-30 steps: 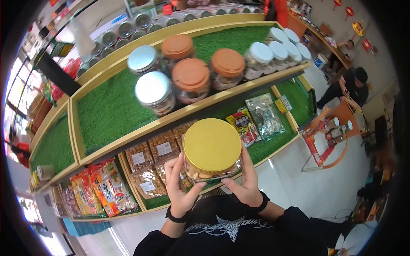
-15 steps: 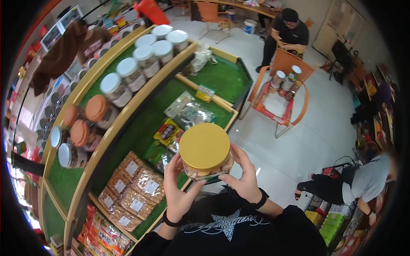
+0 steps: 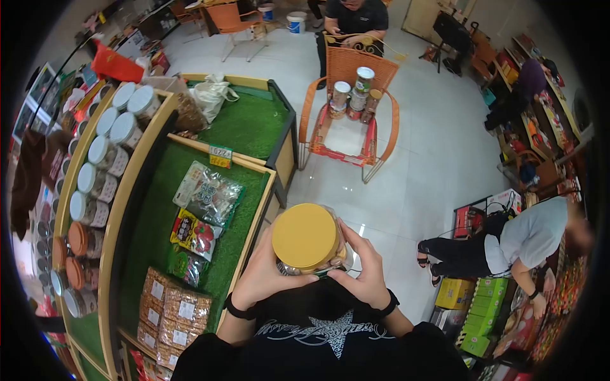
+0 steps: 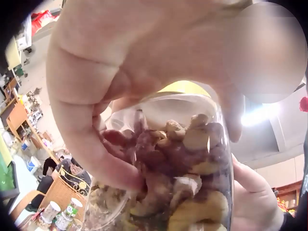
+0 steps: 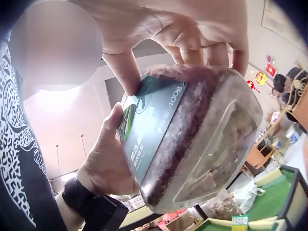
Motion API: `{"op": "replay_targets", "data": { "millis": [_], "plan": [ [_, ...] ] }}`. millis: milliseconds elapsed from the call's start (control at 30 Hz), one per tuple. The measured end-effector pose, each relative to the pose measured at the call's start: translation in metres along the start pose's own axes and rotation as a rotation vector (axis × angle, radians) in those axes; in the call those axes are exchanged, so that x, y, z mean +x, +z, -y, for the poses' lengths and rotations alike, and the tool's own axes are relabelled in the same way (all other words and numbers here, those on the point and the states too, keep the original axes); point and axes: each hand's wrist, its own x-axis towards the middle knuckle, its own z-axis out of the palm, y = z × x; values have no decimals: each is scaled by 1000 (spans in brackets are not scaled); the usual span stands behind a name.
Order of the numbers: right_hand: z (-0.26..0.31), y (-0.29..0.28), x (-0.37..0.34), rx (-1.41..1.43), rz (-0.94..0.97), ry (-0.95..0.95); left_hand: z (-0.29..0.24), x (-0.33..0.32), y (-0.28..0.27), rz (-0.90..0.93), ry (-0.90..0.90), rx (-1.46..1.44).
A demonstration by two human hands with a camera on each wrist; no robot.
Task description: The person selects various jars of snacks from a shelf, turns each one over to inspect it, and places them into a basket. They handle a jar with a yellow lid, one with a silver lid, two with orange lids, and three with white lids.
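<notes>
A clear plastic jar (image 4: 187, 163) with a gold lid (image 3: 306, 236) is held between both hands in front of the chest. My left hand (image 3: 259, 270) grips its left side, and my right hand (image 3: 363, 270) grips the right, the thumbs close together at the near side. Chunky brown and tan dried pieces fill the jar in the left wrist view. The right wrist view shows its base and a dark green label (image 5: 156, 120) reading 400g, with the right thumb on the label. Part of the jar's body is hidden under the lid in the head view.
Left stands a green-lined display shelf (image 3: 254, 190) with snack bags (image 3: 210, 193), nut packs (image 3: 175, 317) and rows of jars (image 3: 101, 152). Ahead, a wicker chair (image 3: 349, 140) bears several containers. One person (image 3: 356, 22) sits behind it; another (image 3: 521, 244) bends at right beside boxes.
The view has turned to the right, so the shelf has shifted left and the chair has come to the middle. Both hands still hold the jar in front of the body.
</notes>
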Motion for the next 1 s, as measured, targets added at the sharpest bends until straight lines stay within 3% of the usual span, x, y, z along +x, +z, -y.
{"op": "replay_targets", "data": {
  "millis": [167, 233, 567, 867, 1000],
  "plan": [
    [-24, -8, 15, 46, -91, 78, 10, 45, 7, 73, -61, 124],
    [-33, -13, 29, 43, -112, 85, 14, 68, 7, 58, 64, 252],
    [-54, -36, 135, 79, -258, 90, -3, 214, -31, 188, 339, 242],
    [-96, -31, 191, 150, -349, 196, 15, 295, -48, 286, 255, 243],
    [-113, -42, 220, 180, -299, 256, 24, 328, -48, 302, 206, 227]
  ]
}}
